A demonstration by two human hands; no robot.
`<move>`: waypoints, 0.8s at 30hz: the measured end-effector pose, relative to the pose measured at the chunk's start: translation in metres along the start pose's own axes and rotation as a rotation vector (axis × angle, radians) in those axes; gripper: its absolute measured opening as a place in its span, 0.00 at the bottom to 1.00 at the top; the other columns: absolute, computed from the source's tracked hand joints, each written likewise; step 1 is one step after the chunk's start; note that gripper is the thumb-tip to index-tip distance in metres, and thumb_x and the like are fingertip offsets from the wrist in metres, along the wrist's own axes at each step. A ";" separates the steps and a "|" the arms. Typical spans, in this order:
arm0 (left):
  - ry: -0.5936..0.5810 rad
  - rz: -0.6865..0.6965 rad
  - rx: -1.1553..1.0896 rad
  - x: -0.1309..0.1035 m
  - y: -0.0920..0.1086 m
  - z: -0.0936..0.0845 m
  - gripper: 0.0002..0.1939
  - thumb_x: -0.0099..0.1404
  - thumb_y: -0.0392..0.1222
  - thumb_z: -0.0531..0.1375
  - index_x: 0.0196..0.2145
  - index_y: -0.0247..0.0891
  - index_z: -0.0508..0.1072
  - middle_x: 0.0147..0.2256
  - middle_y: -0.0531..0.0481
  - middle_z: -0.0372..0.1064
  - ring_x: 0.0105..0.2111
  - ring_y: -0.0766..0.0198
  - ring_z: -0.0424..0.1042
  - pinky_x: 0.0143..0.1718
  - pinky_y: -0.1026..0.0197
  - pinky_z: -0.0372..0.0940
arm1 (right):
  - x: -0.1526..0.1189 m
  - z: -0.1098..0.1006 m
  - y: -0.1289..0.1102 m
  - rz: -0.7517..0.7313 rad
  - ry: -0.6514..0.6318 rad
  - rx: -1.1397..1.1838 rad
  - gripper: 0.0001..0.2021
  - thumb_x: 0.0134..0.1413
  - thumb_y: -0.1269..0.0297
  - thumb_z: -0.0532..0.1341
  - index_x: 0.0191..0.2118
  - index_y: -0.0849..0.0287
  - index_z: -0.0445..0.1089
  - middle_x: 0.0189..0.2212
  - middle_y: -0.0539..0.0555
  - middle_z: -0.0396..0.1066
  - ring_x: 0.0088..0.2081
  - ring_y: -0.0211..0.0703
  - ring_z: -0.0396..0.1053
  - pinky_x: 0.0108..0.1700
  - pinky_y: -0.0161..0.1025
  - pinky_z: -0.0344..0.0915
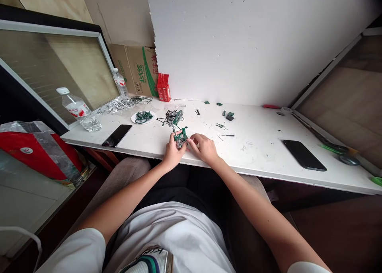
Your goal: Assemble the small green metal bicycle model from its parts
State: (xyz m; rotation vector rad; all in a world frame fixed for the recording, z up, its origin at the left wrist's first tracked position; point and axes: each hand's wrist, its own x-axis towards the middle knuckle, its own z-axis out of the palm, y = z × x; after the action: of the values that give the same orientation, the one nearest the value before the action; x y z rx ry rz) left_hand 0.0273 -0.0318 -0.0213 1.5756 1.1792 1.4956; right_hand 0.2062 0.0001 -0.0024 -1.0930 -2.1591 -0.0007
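My left hand is closed around a small green and grey plastic model, lifted just above the table's front edge. It looks like part of a miniature vehicle, but its exact kind is unclear. My right hand is beside it, thumb and fingers pinched against the model's right side. Whatever lies between those fingertips is too small to make out. Behind the model, a heap of dark and green model parts lies on the table. A white plate of green parts stands to the left.
A black phone and water bottle stand left, near a red box. Small green pieces and a thin black tool lie right of my hands. Another phone is farther right. A white board rises behind.
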 end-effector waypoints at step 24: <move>-0.080 -0.029 -0.048 0.004 -0.001 -0.006 0.26 0.70 0.45 0.66 0.60 0.43 0.60 0.62 0.34 0.72 0.22 0.71 0.77 0.25 0.65 0.74 | -0.005 0.006 0.012 -0.119 0.071 0.066 0.12 0.75 0.60 0.59 0.47 0.57 0.80 0.40 0.57 0.84 0.38 0.45 0.81 0.39 0.38 0.70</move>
State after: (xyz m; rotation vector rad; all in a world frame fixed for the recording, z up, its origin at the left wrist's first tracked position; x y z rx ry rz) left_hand 0.0207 -0.0285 -0.0200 1.5653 1.1081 1.4190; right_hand 0.2133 0.0064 -0.0134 -0.9130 -2.1414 -0.0219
